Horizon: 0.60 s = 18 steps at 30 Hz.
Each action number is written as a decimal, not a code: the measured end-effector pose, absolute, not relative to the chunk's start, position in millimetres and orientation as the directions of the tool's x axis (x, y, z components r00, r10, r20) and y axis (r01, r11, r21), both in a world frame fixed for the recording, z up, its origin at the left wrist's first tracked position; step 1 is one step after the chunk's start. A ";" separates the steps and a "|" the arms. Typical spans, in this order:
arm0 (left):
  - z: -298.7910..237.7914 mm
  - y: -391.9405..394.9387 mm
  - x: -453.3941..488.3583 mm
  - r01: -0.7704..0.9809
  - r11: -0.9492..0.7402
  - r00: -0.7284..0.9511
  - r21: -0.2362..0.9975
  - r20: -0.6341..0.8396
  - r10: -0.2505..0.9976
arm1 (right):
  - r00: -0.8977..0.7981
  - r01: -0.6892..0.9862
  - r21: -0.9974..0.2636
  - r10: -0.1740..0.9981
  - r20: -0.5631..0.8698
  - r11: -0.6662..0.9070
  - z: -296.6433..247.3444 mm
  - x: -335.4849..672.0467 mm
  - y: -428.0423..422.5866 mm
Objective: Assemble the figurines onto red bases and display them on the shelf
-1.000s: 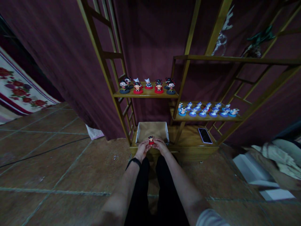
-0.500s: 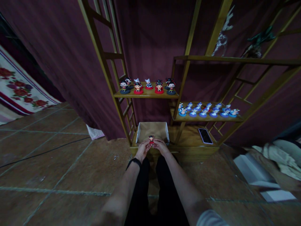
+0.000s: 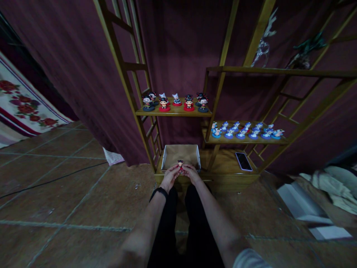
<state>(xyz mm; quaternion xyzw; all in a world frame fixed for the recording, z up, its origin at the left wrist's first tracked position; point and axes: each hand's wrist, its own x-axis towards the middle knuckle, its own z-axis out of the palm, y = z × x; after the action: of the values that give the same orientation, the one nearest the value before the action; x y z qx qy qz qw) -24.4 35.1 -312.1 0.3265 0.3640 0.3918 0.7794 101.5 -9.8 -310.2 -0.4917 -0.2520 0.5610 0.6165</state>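
Both my hands meet around a small figurine (image 3: 180, 164) with dark hair and a red base. My left hand (image 3: 170, 176) grips it from the left and my right hand (image 3: 191, 173) from the right, fingers closed on its base. They hold it at the near rim of an open cardboard box (image 3: 181, 153) that sits on the lowest board of a wooden shelf unit (image 3: 173, 111). A black band circles my left wrist.
Several red-based and dark-based figurines (image 3: 175, 101) stand on the middle-left shelf, several blue ones (image 3: 245, 131) on the lower right shelf. A phone (image 3: 243, 161) lies on the bottom board. White boxes (image 3: 301, 203) and cloth lie at right on the tiled floor.
The hands and figurine have shifted very slightly right; otherwise nothing has visibly changed.
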 end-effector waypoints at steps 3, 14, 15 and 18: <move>-313.1 34.8 -24.2 -0.361 0.472 0.411 0.804 -0.317 0.855 | 0.259 -0.436 -0.891 0.931 -0.258 -0.126 -309.5 101.6 -9.9; -309.0 31.7 -23.3 -0.341 0.458 0.401 0.821 -0.314 0.861 | 0.295 -0.433 -0.891 0.913 -0.281 -0.135 -309.8 101.2 -8.9; -309.1 31.6 -23.1 -0.341 0.455 0.397 0.823 -0.313 0.863 | 0.297 -0.432 -0.892 0.913 -0.281 -0.134 -310.7 101.5 -8.7; -309.9 31.2 -22.4 -0.341 0.444 0.397 0.829 -0.301 0.867 | 0.291 -0.431 -0.894 0.918 -0.269 -0.125 -314.0 102.4 -8.0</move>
<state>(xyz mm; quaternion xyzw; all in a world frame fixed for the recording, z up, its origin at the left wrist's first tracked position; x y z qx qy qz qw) -22.4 31.2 -309.9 0.3470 0.3790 0.3972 0.7604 102.4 -8.0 -314.0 -0.5141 -0.2367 0.5462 0.6175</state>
